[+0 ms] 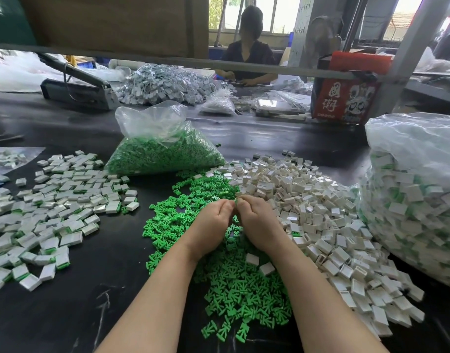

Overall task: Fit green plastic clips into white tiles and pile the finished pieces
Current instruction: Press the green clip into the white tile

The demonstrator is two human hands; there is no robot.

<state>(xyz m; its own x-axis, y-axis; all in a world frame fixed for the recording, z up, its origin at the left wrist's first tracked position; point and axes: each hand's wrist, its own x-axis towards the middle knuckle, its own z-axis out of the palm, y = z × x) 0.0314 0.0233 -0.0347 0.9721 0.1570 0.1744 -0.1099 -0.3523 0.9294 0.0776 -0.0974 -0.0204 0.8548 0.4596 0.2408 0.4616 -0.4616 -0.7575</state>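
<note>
Nearest to you, loose green clips (234,284) lie in a wide spread on the black table (96,289). Above them your left hand (211,225) and right hand (257,222) meet, fingers curled and fingertips touching. A small pale piece shows between the fingertips, but I cannot tell what it is or which hand has it. On the right of your hands is the heap of empty white tiles (318,215). On the left, well apart, lie the finished pieces (53,207), white with green edges. Further away stands a clear bag of green clips (162,151). At the far right is a big bag of finished pieces (417,200). Beyond, another person (249,49) sits at the table.
</note>
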